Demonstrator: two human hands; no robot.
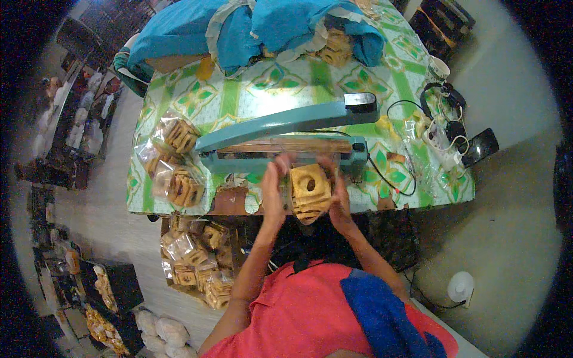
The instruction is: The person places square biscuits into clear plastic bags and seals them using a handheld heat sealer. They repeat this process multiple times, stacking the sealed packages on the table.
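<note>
Between my left hand point(274, 188) and my right hand point(338, 192) is a clear plastic bag of flat tan biscuits point(310, 190), the front one with a dark spot in its centre. Both hands hold the bag by its sides, and its upper part reaches the open jaw of a teal impulse heat sealer point(286, 161). The sealer's arm point(286, 120) is raised above the base, with a black and silver end at the right. My fingers are blurred. Several filled bags point(179, 185) lie left of the sealer.
A box of bagged biscuits point(197, 259) stands below the table's left front edge. Blue cloth point(188, 33) covers things at the back of the patterned table point(192, 96). A power strip point(441, 145), cables and a smartphone point(480, 147) lie at the right. A cup point(438, 69) stands behind them.
</note>
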